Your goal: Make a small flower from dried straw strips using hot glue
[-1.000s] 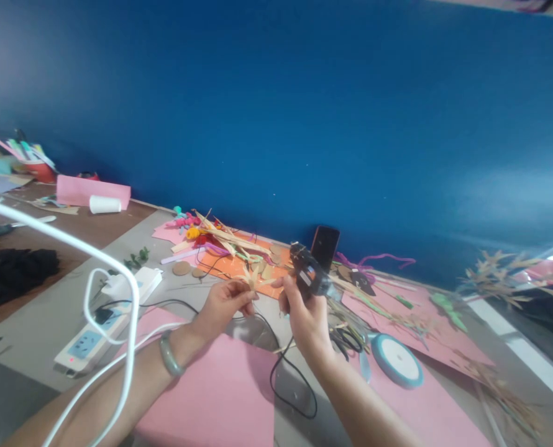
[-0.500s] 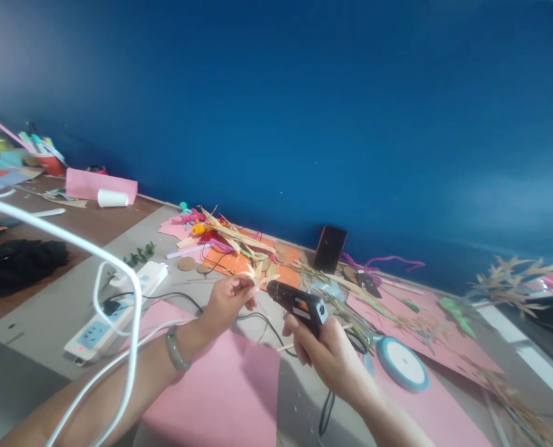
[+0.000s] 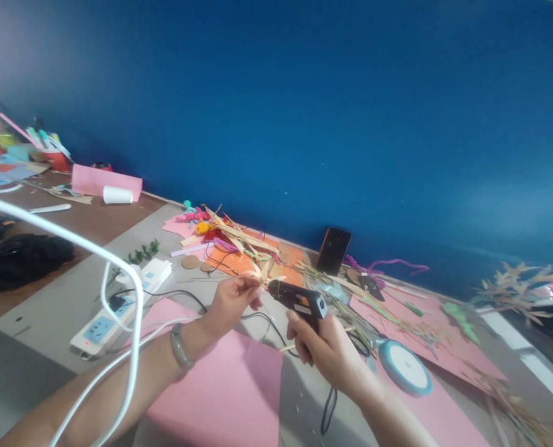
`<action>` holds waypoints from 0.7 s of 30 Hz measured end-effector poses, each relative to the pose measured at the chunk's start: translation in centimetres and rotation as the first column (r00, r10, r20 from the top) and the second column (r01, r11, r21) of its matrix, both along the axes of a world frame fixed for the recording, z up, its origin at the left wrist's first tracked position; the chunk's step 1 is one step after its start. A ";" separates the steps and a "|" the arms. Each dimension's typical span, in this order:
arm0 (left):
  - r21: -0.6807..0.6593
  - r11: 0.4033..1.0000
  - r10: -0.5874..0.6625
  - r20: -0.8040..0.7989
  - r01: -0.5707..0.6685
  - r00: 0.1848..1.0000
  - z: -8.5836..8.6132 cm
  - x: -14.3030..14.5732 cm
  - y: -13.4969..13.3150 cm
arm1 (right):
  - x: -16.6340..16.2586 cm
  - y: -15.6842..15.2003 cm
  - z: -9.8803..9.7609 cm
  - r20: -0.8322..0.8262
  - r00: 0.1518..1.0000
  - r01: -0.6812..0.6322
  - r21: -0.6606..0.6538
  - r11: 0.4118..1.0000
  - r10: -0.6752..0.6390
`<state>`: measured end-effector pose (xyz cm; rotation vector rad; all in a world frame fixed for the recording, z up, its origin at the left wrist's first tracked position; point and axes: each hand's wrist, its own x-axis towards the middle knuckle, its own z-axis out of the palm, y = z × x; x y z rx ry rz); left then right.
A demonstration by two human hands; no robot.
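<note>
My left hand point(image 3: 233, 301) pinches a small star of pale straw strips point(image 3: 263, 273) above the table. A black hot glue gun point(image 3: 299, 300) is gripped in my right hand point(image 3: 327, 351), its nozzle pointing left and almost touching the straw piece. The gun's black cord point(image 3: 325, 410) hangs down past my right wrist. A green bangle point(image 3: 178, 347) circles my left wrist. Beneath both hands lies a pink paper sheet point(image 3: 230, 397).
A white power strip point(image 3: 118, 307) with a white cable lies at left. A pile of straw and coloured pipe cleaners point(image 3: 232, 239) sits on orange paper. A dark phone point(image 3: 333, 249) leans on the blue wall. A teal ribbon spool point(image 3: 404, 367) is at right.
My right hand turned the glue gun from upright to pointing left and brought its nozzle up to the straw piece. My left hand kept its hold.
</note>
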<state>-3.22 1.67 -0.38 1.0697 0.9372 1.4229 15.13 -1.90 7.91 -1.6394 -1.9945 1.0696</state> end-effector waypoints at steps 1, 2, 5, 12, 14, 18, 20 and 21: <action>0.005 1.000 -0.005 -0.003 0.005 1.000 0.0 0.0 0.0 | 0.0 0.0 0.0 0.009 1.000 -0.005 0.000 1.000 0.005; 0.007 1.000 -0.006 -0.007 0.006 1.000 0.0 0.0 0.0 | 0.0 0.0 0.0 0.016 1.000 -0.010 0.000 1.000 0.010; -0.003 1.000 -0.001 -0.014 0.001 1.000 0.1 0.0 -0.1 | 0.0 0.0 0.0 0.023 1.000 -0.014 0.001 1.000 0.014; -0.020 1.000 -0.007 0.005 0.007 1.000 0.4 0.0 -0.1 | 0.1 0.1 -0.2 0.018 1.000 -0.011 -0.004 1.000 0.011; -0.017 1.000 -0.010 0.002 0.010 1.000 0.4 0.0 -0.1 | 0.1 0.2 -0.2 0.018 1.000 -0.013 -0.005 1.000 0.013; -0.014 1.000 -0.013 -0.001 0.013 1.000 0.4 0.0 -0.1 | 0.0 0.1 -0.2 0.028 1.000 -0.012 0.006 1.000 0.012; -0.014 1.000 -0.012 -0.004 0.012 1.000 0.4 0.0 -0.1 | 0.0 0.0 -0.2 0.022 1.000 -0.018 0.011 1.000 0.018; -0.014 1.000 -0.011 -0.007 0.011 1.000 0.3 0.0 -0.1 | 0.1 0.0 -0.3 0.017 1.000 -0.019 0.011 1.000 0.019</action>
